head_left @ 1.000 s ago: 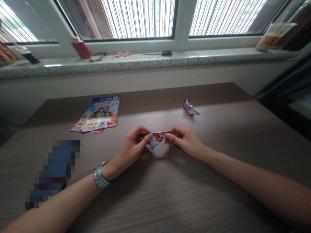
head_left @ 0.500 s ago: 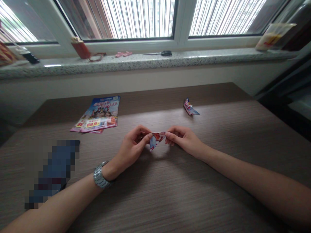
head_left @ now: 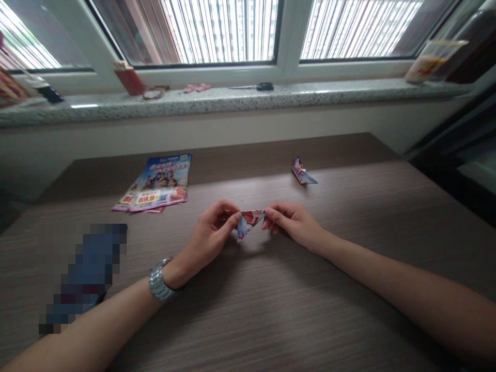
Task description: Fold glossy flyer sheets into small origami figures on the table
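From my head view, the far left of the windowsill [head_left: 232, 98] shows me a dark object with a pale top [head_left: 49, 92]; it is too blurred for me to name. Below it, on the wood-grain surface [head_left: 248, 310], I have a blue shape [head_left: 93, 263] hidden by pixel blocks, just beside the left forearm. Back up on the sill I see a red container [head_left: 130, 81], tilted, with a brownish loop [head_left: 155, 93] at its side. Nearer me, overlapping printed leaflets [head_left: 163, 181] lie flat towards the back of the surface. A metal watch [head_left: 161, 280] circles the left wrist, and past it my left hand [head_left: 237, 216] is closed in a narrow pinch on one end of the folded paper [head_left: 248, 223]. Small pink pieces [head_left: 197, 88] sit on the sill beyond. The paper spans the gap between both hands, its pointed lower part hanging down. Scissors [head_left: 264, 87] lie on the sill behind. My right hand [head_left: 265, 213] pinches the paper's other upper corner. Beyond that hand, a second folded piece [head_left: 302, 173] rests on the surface, apart from it. At the sill's right end leans a clear cup [head_left: 432, 62].
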### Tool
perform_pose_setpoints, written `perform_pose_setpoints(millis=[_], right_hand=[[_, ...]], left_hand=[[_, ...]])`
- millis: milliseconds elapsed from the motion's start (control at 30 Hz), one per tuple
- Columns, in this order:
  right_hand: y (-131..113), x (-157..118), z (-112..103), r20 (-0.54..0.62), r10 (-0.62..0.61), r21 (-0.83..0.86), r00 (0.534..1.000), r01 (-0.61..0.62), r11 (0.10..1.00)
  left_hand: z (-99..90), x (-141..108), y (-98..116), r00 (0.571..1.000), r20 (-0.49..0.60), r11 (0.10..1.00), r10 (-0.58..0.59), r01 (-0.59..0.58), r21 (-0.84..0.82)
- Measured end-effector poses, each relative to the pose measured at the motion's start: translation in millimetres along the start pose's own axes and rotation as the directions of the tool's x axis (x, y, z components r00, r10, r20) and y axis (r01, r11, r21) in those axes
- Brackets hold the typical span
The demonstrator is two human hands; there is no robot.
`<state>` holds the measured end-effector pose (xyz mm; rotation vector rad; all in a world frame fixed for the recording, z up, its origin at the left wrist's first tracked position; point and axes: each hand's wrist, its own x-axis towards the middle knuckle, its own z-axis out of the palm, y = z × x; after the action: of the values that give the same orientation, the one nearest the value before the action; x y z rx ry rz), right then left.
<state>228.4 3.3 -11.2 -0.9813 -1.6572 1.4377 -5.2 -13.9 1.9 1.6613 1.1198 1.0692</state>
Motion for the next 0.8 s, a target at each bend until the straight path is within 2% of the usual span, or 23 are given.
perform_pose_setpoints(millis=[300,467,633,800], right_hand=[[4.7,-1.3,4.1,-0.022,0.002,0.003,1.000,-0.002,1.000],[5.2,-2.6,4.2,-0.009,0.010,0.006,1.000,-0.010,1.000],[7.7,-3.2,4.4,0.036,0.017,-0.076,0.999,-0.014,0.997],[10.0,-3.3,4.0,0.034,0.006,-0.115,0.999,-0.002,0.993]], left_hand=[[-1.4,-1.3,-6.0,0.997,0.053,0.998,-0.057,0.058,-0.021],[0.0,-1.5,-3.7,0.996,0.049,0.996,-0.068,0.071,-0.047],[2.5,-1.9,1.2,0.997,0.061,0.996,-0.050,0.054,-0.066],[2.0,-3.2,-0.6,0.996,0.079,0.997,-0.037,0.043,-0.066]])
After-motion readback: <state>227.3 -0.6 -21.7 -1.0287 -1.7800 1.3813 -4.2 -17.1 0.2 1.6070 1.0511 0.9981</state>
